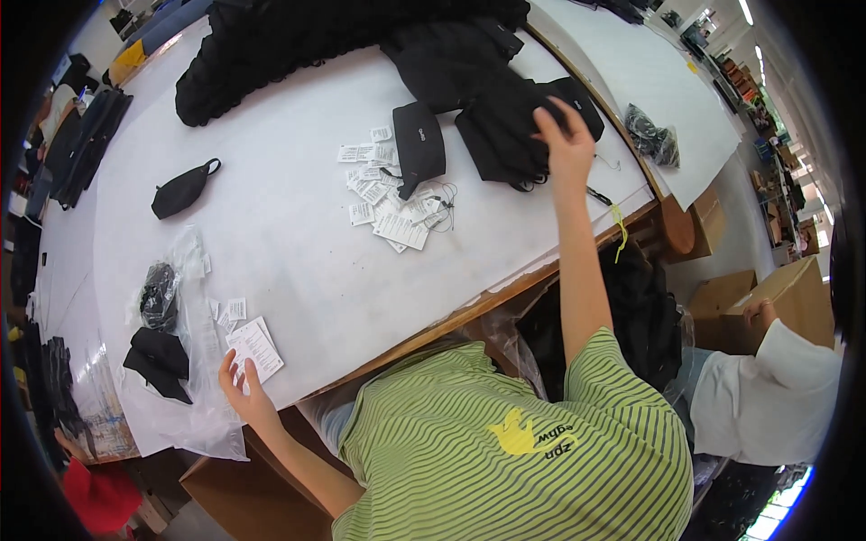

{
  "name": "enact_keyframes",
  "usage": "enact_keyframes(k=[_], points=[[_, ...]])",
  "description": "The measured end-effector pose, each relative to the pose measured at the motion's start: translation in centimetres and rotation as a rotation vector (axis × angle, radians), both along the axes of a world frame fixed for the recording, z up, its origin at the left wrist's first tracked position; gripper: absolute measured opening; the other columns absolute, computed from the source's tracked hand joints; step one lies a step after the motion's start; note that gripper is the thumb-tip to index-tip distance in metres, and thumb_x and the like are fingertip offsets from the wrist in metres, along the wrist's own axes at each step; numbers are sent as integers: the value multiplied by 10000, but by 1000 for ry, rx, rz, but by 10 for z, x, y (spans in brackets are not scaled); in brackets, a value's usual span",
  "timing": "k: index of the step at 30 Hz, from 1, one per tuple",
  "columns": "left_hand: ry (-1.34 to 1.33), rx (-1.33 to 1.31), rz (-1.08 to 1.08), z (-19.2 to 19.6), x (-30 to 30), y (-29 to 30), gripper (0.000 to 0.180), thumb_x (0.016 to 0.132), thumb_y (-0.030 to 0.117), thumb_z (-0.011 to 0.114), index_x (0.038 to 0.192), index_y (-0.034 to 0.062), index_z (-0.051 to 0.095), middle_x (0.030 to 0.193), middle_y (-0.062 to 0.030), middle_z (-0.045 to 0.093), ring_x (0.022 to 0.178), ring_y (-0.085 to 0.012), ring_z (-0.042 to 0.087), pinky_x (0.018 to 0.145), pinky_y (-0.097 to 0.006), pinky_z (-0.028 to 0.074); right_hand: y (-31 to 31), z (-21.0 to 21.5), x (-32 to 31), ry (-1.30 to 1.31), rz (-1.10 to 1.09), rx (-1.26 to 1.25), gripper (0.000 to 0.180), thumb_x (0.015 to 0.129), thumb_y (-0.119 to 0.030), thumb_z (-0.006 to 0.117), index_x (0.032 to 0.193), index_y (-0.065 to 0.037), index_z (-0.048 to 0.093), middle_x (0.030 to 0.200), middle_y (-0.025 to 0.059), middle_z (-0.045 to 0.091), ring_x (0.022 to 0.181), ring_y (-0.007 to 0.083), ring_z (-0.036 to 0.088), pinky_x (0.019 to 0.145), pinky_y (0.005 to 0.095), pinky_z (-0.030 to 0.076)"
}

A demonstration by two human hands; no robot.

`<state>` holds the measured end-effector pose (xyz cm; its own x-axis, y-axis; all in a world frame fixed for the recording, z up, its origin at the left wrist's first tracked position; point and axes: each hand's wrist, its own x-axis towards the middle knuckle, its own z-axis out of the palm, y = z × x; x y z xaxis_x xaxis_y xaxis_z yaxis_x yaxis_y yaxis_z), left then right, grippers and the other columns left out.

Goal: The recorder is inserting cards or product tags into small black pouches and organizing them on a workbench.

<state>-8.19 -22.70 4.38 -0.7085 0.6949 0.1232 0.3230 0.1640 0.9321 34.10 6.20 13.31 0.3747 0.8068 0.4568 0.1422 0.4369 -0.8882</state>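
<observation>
My right hand point(568, 149) is above a heap of black fabric pouches point(501, 131) at the right of the table, its thumb and fingers apart and nothing visible between them. Close to the near left edge, my left hand point(245, 388) has its fingers spread beside a small stack of white printed cards point(256, 347); whether it touches them I cannot tell. A black pouch with a small light mark point(419, 144) lies partly over a scatter of white tags point(397, 212) with thin black strings. Another black pouch with a loop point(183, 189) lies alone farther left.
A long mound of black items point(298, 45) covers the far side. At left are clear plastic bags point(203, 361), a folded black piece point(161, 361) and a dark bundle point(160, 293). A yellow cord point(620, 230) hangs over the right edge. Cardboard boxes point(780, 293) and a person in white point(767, 397) are at right.
</observation>
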Motion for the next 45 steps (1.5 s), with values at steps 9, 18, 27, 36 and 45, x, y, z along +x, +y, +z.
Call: enact_keyframes(k=[9, 18, 27, 36, 45], points=[[517, -462, 39, -47, -9, -2, 724, 775, 346, 706, 1331, 6, 388, 1307, -211, 394, 1224, -386, 343, 1032, -478, 273, -2, -24, 5, -737, -345, -105, 376, 762, -212, 708, 1113, -122, 605, 929, 80, 611, 709, 183, 613, 675, 303, 481], [587, -584, 157, -52, -28, -7, 824, 715, 400, 747, 1342, 10, 382, 1225, -219, 407, 1144, -388, 383, 984, -486, 306, -35, -98, -39, -1113, 427, -509, 155, 707, -102, 663, 849, -153, 626, 831, 33, 578, 755, 225, 575, 680, 347, 457], [595, -435, 275, -67, -38, -19, 684, 699, 439, 756, 1206, 31, 545, 1171, -181, 463, 1083, -358, 439, 946, -444, 356, -23, -95, -28, -1266, 629, -300, 68, 699, -108, 651, 748, -113, 604, 792, 56, 600, 740, 241, 595, 661, 356, 460], [729, -529, 320, -40, -24, -18, 578, 738, 297, 733, 1183, 21, 489, 1121, -151, 514, 1072, -352, 445, 930, -464, 351, 3, 5, -45, -730, 339, 7, 104, 768, -150, 698, 832, -78, 660, 697, -30, 590, 566, 59, 435, 517, 202, 364], [68, -215, 41, -5, -8, 5, 275, 873, 81, 573, 1090, 13, 419, 1006, -150, 527, 885, -264, 519, 854, -321, 403, -24, 40, -76, 232, 753, -275, 96, 863, -128, 595, 888, -36, 585, 663, -14, 540, 543, 39, 428, 517, 182, 343]])
